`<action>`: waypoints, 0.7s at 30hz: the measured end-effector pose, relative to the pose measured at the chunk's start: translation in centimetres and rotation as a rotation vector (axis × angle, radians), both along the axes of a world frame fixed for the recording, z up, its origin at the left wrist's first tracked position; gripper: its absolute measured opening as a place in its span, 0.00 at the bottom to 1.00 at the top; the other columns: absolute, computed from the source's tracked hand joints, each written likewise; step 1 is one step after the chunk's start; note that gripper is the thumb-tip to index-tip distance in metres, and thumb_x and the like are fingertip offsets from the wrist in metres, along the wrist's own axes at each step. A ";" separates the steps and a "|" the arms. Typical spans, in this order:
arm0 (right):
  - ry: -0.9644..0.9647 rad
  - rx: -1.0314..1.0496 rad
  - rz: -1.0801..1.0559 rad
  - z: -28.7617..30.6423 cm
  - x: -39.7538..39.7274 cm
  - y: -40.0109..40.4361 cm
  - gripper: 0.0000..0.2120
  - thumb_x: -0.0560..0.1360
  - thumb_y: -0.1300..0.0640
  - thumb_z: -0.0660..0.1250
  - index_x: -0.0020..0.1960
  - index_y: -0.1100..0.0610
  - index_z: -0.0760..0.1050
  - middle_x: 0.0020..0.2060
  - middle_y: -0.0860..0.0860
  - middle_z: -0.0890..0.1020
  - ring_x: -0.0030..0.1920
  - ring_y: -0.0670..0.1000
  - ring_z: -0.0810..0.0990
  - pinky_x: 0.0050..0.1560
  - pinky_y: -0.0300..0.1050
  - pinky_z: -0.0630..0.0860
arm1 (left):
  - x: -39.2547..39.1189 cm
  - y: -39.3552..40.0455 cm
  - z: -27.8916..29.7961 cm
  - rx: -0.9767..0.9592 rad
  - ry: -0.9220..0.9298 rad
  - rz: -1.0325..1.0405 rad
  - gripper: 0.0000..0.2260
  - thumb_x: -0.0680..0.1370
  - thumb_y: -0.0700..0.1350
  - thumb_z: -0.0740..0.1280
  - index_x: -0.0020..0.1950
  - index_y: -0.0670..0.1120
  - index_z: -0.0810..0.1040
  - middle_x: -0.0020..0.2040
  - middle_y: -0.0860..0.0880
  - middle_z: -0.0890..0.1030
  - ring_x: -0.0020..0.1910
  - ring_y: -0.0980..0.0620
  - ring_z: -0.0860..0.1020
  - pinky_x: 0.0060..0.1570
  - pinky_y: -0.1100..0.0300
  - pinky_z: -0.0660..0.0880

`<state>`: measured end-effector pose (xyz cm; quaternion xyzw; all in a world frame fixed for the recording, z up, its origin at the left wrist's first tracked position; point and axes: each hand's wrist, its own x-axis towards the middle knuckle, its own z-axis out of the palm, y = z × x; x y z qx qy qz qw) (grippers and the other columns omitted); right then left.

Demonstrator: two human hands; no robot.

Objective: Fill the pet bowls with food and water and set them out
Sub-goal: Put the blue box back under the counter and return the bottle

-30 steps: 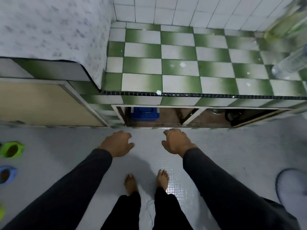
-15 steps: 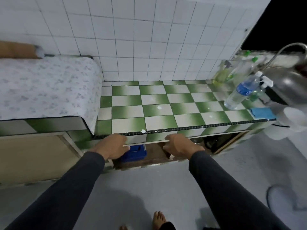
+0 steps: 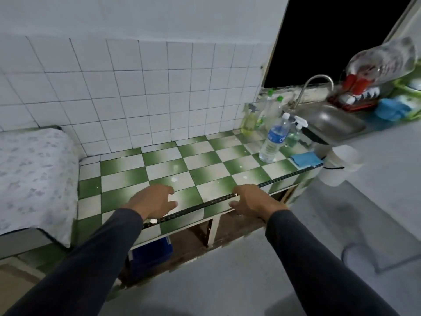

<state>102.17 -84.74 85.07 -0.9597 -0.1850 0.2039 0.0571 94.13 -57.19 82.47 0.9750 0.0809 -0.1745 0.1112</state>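
No pet bowl is in view at this moment. My left hand [image 3: 153,200] hovers over the front of a green and white checkered counter [image 3: 164,163], fingers loosely curled and holding nothing. My right hand [image 3: 251,202] is at the counter's front edge, also with nothing in it. A clear plastic water bottle with a blue label [image 3: 274,139] stands upright at the counter's right end, well beyond my right hand. A steel sink [image 3: 335,124] with a curved tap [image 3: 315,87] lies further right.
Spray and soap bottles [image 3: 262,115] cluster by the wall beside the sink. A blue cloth [image 3: 305,158] lies at the counter's right corner, white buckets [image 3: 341,165] below it. A covered surface with flowered cloth [image 3: 34,174] is left. A blue box [image 3: 151,250] sits under the counter.
The view has tilted up from the floor to the counter and wall. The coloured bowls at the left of the floor and my feet have dropped out of view. Both hands rose to counter height.
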 end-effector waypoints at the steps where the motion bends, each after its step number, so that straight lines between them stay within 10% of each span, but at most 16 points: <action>1: -0.010 0.003 -0.010 0.1 1.0 -1.2 0.21 0.80 0.48 0.65 0.69 0.56 0.74 0.67 0.57 0.78 0.66 0.58 0.75 0.61 0.46 0.72 | 1.3 -1.1 0.0 0.000 -0.008 -0.013 0.25 0.83 0.61 0.62 0.78 0.53 0.68 0.77 0.47 0.71 0.74 0.44 0.71 0.70 0.49 0.71; 21: -0.076 0.070 -0.187 1.0 20.4 -21.2 0.29 0.81 0.45 0.63 0.79 0.54 0.64 0.75 0.56 0.70 0.74 0.58 0.69 0.70 0.49 0.68 | 25.1 -20.2 1.0 -0.036 -0.119 -0.163 0.28 0.82 0.62 0.62 0.80 0.53 0.65 0.75 0.45 0.70 0.74 0.42 0.70 0.69 0.45 0.71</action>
